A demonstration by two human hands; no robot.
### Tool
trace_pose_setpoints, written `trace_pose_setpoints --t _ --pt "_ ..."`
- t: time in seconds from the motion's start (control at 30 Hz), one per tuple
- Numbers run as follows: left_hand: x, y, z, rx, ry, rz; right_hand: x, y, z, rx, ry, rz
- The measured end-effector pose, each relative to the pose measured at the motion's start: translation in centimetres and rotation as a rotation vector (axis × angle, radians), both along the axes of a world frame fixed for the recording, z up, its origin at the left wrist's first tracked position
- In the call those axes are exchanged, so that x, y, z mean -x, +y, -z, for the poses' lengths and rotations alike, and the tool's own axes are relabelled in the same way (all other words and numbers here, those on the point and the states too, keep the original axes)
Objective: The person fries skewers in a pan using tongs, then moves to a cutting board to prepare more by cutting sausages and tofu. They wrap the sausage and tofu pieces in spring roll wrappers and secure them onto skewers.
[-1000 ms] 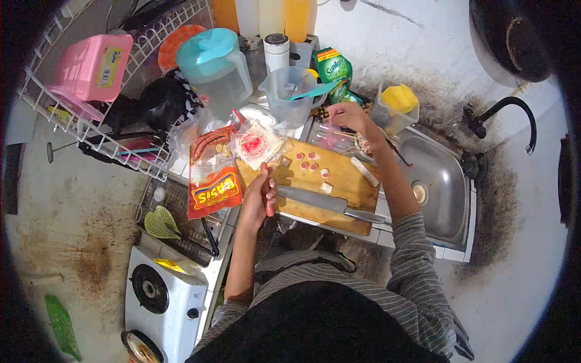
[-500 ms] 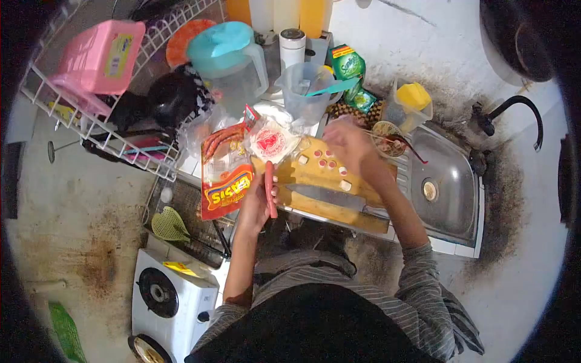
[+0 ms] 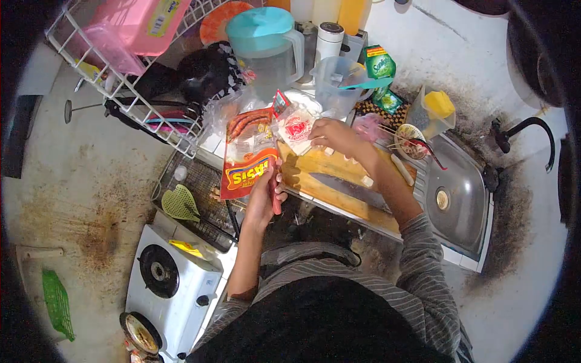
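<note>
The left hand (image 3: 264,196) grips a red sausage (image 3: 276,192) upright at the near left corner of the cutting board (image 3: 330,181), just beside the orange sausage packet (image 3: 248,158). The right hand (image 3: 331,134) rests at the board's far edge by the white wrapper (image 3: 297,129), fingers curled over small cut pieces (image 3: 367,181); whether it grips one cannot be told. A knife (image 3: 351,189) lies across the board. Beyond are a clear jug (image 3: 336,81), a teal-lidded pitcher (image 3: 266,45), the sink (image 3: 454,199) and, left, a dish rack (image 3: 130,91).
</note>
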State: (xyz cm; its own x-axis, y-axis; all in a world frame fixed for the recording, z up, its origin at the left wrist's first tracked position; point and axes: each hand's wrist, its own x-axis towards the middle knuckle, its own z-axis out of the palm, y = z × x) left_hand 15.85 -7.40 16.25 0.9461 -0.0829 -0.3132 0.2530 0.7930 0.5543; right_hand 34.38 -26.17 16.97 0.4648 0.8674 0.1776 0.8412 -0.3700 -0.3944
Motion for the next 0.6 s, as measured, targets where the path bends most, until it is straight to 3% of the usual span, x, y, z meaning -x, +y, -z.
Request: trace_pose_setpoints --t 0.6 --pt "0.6 0.3 0.0 0.048 0.002 -0.007 -2.4 0.9 -0.6 0.035 0.048 -0.117"
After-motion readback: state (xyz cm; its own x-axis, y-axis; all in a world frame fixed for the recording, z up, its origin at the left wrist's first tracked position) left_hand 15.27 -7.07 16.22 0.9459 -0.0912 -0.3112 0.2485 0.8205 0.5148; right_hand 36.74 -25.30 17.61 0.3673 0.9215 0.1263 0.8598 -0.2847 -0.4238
